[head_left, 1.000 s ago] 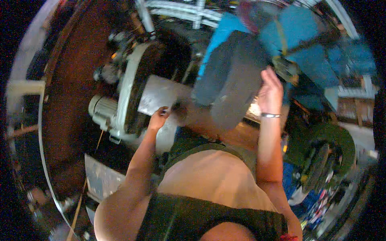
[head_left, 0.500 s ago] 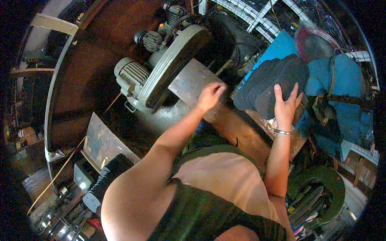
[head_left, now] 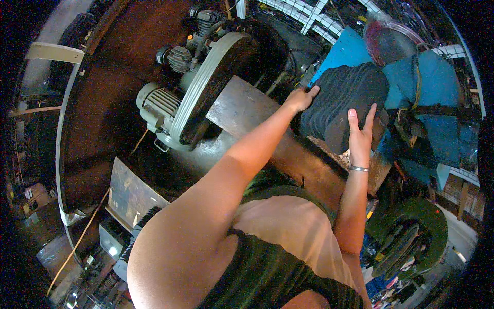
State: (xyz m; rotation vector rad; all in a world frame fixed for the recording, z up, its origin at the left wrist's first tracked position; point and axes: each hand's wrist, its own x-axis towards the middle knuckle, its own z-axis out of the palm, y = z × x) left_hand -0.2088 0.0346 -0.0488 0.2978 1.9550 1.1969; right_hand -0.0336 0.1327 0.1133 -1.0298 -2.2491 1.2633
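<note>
A stack of dark grey, wavy-edged layers [head_left: 350, 95] rests on a rusty metal surface [head_left: 383, 129] at upper right. My left hand [head_left: 303, 95] grips its left side, thumb along the edge and fingers partly hidden. My right hand [head_left: 363, 131], with a metal bracelet at the wrist, holds its near right side, fingers apart against it. A bright blue panel [head_left: 339, 44] stands behind the stack. A bare metal plate [head_left: 231, 103] lies left of my left hand.
A belt-driven compressor [head_left: 206, 87] with motor [head_left: 159, 105] stands at upper left beside a dark rusty surface [head_left: 103, 103]. A leaning plate [head_left: 131, 188] is lower left, a coiled green thing [head_left: 432, 232] lower right, blue boxy pieces [head_left: 437, 134] at far right.
My left hand has moved up and right from over the metal plate onto the left side of the stack. My right hand stays on the stack.
</note>
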